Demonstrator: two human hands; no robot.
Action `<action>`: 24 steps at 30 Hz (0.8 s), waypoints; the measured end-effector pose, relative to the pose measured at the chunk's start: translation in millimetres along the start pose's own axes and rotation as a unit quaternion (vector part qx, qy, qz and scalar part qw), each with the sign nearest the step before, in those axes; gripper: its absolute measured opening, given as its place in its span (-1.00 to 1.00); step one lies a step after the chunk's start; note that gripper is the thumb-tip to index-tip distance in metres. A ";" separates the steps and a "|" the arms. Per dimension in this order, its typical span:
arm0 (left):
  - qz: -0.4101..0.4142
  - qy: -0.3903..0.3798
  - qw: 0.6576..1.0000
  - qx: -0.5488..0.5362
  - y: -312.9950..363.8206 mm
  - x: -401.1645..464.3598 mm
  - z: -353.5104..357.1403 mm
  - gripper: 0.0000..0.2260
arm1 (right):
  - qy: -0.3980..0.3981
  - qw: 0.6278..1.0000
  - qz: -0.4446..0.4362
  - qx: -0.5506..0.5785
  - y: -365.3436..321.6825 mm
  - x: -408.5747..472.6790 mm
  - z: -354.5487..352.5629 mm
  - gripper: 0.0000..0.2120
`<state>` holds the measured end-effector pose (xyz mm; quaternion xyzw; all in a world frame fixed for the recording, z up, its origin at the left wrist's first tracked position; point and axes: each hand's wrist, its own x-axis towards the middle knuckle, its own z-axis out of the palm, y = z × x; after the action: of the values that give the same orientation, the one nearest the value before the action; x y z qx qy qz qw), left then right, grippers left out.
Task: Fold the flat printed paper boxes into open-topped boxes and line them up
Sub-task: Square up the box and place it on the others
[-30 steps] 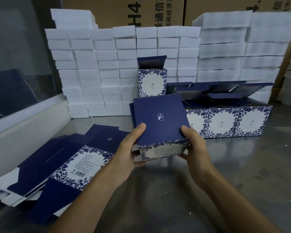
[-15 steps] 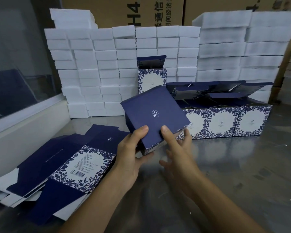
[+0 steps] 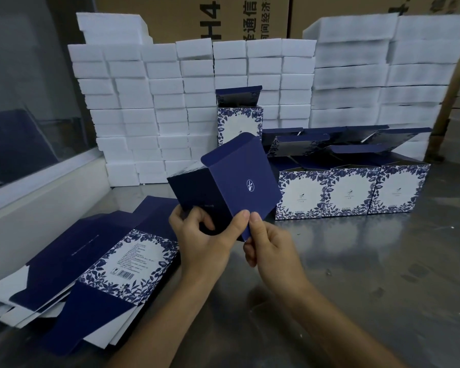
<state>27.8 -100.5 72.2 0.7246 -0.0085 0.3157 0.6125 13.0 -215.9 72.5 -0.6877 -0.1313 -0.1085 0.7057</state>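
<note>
My left hand point(image 3: 202, 235) and right hand point(image 3: 270, 244) both pinch the dark blue paper box point(image 3: 223, 192) above the shiny table point(image 3: 356, 261); it looks light and bendy, so I hold its edges.

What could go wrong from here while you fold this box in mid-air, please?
The box is tilted and held only at its lower corner, where the left hand and right hand pinch it; it may slip or crease. Its raised flap sits close to the finished row, so a swing could knock those open boxes out of line.
</note>
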 end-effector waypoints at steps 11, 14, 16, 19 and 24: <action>-0.013 -0.039 0.999 -0.029 9.1 -0.4 -0.5 -0.40 | 0.048 0.995 0.044 0.076 -0.4 -0.7 -1.2 -0.43; -0.017 -0.069 0.996 -0.047 14.3 -4.7 1.3 -0.49 | 0.090 0.992 0.040 0.078 -2.1 1.0 -4.4 -0.46; -0.019 -0.081 0.995 -0.054 16.7 -6.2 1.8 -0.52 | 0.104 0.992 0.025 0.064 -1.4 1.5 -7.0 -0.47; -0.027 -0.086 0.994 -0.068 18.2 -4.8 -0.4 -0.51 | 0.098 0.994 0.000 0.052 -0.2 2.8 -6.8 -0.42; -0.046 -0.095 0.993 -0.049 16.0 1.0 -6.9 -0.32 | 0.074 0.995 0.016 0.059 0.2 4.4 -8.8 -0.37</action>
<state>19.1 -98.0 87.2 0.7201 -0.0488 0.2158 0.6576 17.5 -224.6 73.6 -0.6371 -0.0744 -0.1401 0.7543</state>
